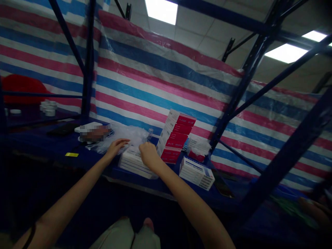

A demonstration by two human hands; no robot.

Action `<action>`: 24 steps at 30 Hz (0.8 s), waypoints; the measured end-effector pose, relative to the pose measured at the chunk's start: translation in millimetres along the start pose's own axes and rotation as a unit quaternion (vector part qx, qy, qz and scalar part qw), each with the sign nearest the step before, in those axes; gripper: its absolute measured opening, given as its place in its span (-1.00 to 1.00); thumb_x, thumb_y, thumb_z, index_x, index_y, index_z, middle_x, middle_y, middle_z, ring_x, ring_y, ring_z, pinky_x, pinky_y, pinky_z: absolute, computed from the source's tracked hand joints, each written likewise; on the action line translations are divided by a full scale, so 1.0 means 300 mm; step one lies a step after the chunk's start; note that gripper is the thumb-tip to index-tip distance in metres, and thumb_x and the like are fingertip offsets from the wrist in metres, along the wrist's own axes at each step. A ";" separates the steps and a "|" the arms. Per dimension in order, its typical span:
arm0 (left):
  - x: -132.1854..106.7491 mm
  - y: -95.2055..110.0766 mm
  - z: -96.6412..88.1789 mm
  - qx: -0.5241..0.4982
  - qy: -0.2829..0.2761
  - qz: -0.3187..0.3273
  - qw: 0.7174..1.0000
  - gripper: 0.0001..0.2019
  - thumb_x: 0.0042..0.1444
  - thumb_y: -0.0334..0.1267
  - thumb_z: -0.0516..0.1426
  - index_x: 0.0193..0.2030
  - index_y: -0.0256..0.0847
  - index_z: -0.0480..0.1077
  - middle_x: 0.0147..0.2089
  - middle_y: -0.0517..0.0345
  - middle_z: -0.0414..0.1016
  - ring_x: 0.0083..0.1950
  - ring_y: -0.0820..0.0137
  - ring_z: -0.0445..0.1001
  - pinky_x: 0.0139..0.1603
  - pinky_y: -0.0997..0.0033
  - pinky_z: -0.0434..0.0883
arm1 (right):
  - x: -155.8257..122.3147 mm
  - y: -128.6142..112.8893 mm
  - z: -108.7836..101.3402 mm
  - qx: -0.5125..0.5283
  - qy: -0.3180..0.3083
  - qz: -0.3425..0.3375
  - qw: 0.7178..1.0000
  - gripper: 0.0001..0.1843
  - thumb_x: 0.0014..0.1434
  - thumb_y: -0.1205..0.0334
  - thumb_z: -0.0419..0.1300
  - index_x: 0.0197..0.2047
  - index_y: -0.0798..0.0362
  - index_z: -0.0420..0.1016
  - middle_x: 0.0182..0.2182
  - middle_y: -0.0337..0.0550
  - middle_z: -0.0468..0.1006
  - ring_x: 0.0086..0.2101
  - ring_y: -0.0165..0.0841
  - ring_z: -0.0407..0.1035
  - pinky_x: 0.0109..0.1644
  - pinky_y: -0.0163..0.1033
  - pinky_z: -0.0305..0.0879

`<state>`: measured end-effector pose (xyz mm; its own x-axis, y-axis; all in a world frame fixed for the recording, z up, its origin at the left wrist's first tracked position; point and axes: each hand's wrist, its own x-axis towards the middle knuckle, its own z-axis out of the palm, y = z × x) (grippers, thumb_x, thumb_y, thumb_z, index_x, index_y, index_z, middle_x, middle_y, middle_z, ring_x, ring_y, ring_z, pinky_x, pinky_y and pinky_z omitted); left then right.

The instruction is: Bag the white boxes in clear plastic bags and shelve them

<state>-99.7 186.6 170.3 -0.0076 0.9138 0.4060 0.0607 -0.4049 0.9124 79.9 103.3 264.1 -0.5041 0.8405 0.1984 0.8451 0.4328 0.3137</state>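
By the right hand (149,155), boxes (176,141) bear illegible print.

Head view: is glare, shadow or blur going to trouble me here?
In the head view, the ceiling lights burn out white; below the blue table, the head view sinks into darkness; print on the red-and-white boxes is too soft to read in the head view.

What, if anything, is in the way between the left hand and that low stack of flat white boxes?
Nothing visible stands between the left hand and the low stack of flat white boxes. Crumpled clear plastic lies behind, and the tall red-and-white box tower stands to the right.
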 end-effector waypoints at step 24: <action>-0.030 -0.226 0.031 0.490 -0.124 0.185 0.843 -0.53 0.12 0.10 -0.06 0.09 -0.04 0.31 0.23 0.12 0.21 0.31 0.14 0.00 0.29 -0.13 -0.24 | -0.585 1.007 -0.221 0.041 0.374 0.372 0.849 -0.67 -0.05 0.23 0.09 -0.23 0.04 0.58 -0.38 -0.08 0.60 -0.32 -0.15 0.46 -0.20 -0.14 0.31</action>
<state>-94.5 206.2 104.4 0.3947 0.7590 0.5178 0.8096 -0.5538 0.1947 411.9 64.9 385.5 0.2276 0.4626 0.8568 0.9733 -0.0800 -0.2153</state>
